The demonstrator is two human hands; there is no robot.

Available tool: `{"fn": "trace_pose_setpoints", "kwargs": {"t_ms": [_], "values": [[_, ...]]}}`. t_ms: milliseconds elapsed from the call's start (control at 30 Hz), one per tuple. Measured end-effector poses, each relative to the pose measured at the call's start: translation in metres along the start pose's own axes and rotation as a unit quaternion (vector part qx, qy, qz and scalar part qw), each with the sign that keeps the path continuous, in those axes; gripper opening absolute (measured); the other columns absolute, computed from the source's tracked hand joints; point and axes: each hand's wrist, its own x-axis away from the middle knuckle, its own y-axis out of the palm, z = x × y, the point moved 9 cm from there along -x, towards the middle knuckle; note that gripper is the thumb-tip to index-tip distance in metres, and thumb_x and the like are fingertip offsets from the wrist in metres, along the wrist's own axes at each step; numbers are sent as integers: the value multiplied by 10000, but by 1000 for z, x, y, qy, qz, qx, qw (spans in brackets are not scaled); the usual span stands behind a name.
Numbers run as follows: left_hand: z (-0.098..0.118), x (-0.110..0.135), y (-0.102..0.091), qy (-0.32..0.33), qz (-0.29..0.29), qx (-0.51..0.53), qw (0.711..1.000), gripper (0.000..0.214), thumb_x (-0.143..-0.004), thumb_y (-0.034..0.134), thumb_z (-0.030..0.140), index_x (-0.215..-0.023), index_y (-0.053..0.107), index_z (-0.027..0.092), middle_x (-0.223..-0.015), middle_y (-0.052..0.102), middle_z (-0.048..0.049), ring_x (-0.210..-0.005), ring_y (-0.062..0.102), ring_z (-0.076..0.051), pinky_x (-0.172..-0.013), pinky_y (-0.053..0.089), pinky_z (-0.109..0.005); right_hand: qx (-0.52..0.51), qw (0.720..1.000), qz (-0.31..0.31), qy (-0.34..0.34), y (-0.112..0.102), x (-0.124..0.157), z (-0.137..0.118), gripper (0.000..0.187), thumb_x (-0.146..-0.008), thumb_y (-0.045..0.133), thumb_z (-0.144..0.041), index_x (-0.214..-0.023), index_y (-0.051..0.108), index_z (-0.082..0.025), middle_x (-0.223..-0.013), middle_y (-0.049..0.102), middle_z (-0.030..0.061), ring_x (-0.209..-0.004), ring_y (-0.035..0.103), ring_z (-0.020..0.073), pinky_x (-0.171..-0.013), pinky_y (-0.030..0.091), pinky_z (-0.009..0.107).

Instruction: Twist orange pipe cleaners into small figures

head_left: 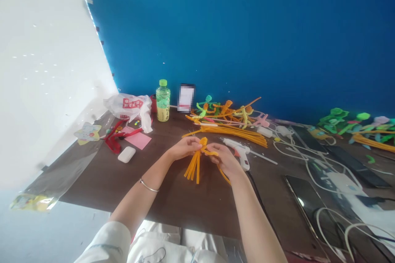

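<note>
My left hand (185,148) and my right hand (224,160) meet above the dark wooden table (148,201), both pinching a bundle of orange pipe cleaners (193,167). The strands hang down from a twisted knot (203,143) between my fingers, and a single strand (224,174) curves away below my right hand. Part of the knot is hidden by my fingers. A hot glue gun (239,153) lies just right of my right hand. A metal bangle (148,185) circles my left wrist.
Behind my hands lie loose orange pipe cleaners (231,136) and several pipe-cleaner figures (224,111). A green-capped bottle (163,100), a plastic bag (131,107) and a pink sheet (138,139) stand farther left. White cables (308,160) and dark flat devices (308,205) occupy the right.
</note>
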Motion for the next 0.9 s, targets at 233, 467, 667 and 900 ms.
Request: {"fn": "trace_pose_setpoints", "kwargs": {"t_ms": [233,467,667,900], "values": [[1,-2,-9,8,48,45,998,320,-579,766,248,-809,581,126,-708,650,-30,-637,620,-105,-622,443,-208,-62,996,61,6,1,-5,13,273,-613,664,-410,-681,616,-150,-585,572,-8,-392,322,35,-386,178,200],[5,-4,-28,65,150,-8,987,409,-512,788,281,-808,556,121,-644,634,-5,-622,628,-125,-583,447,-211,152,967,180,-93,-12,2,-7,239,-698,588,-388,-730,666,-164,-621,644,30,-561,584,161,-564,421,268],[17,2,-34,122,219,-69,966,414,-494,787,296,-783,541,129,-630,637,6,-595,601,-112,-591,456,-226,325,920,185,-122,-3,7,-15,319,-788,466,-395,-669,668,-179,-579,645,39,-553,589,188,-550,406,274],[21,4,-33,158,232,-103,954,361,-553,759,290,-793,530,146,-681,662,-15,-624,614,-117,-659,478,-251,484,843,169,-163,17,12,-21,221,-817,426,-267,-755,631,-216,-692,650,19,-605,581,155,-539,360,235]]}}
